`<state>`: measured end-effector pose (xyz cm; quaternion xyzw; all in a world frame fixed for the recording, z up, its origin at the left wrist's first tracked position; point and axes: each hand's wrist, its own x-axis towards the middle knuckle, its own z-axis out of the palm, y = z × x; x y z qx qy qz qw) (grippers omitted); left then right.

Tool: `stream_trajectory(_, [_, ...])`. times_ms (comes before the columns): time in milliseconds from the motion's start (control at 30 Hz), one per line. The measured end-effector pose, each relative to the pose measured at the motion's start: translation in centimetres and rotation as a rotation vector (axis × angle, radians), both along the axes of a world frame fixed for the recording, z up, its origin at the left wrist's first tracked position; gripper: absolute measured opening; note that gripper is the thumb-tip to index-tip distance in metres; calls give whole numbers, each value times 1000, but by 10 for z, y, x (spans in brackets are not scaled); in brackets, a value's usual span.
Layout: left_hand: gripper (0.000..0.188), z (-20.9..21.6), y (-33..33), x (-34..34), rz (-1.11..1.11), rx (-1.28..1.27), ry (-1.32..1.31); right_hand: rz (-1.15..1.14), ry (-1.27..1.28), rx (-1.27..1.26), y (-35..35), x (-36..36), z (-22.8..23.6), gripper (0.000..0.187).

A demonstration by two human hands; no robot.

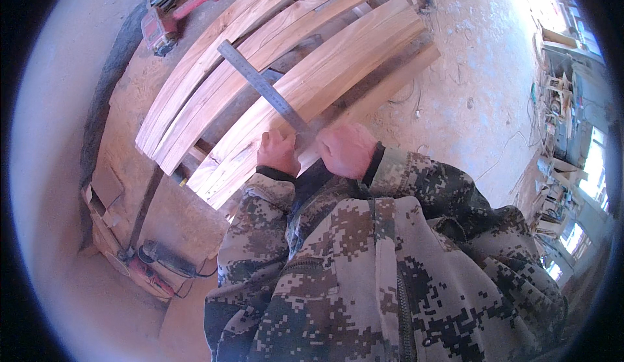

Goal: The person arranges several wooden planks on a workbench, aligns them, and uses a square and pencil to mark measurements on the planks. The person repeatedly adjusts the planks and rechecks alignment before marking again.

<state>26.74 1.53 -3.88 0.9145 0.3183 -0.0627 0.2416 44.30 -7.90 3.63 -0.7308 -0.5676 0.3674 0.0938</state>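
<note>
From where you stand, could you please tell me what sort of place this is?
Probably a woodworking shop: wooden boards lie side by side, a grey ruler reaches over some of them, and a red power tool lies nearby.

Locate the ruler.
In the head view, left of centre, the metal ruler slants across wooden planks, its near end beside the left hand and right hand.

The planks (318,82) are pale tan streaked with darker grain; the metal ruler (265,90) across them is blue-grey. The jacket (351,251) shows beige, brown and dark-green digital camouflage, and the power tool (158,31) past the planks' far left edge is mostly red.
</note>
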Motion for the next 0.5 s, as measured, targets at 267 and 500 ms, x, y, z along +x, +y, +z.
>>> stream_trajectory(267, [19,-2,-1,-1,-10,32,-78,-345,279,421,-7,6,1,12])
stream_trajectory(500, [24,-1,0,1,-4,25,-11,-342,274,444,3,16,-3,21])
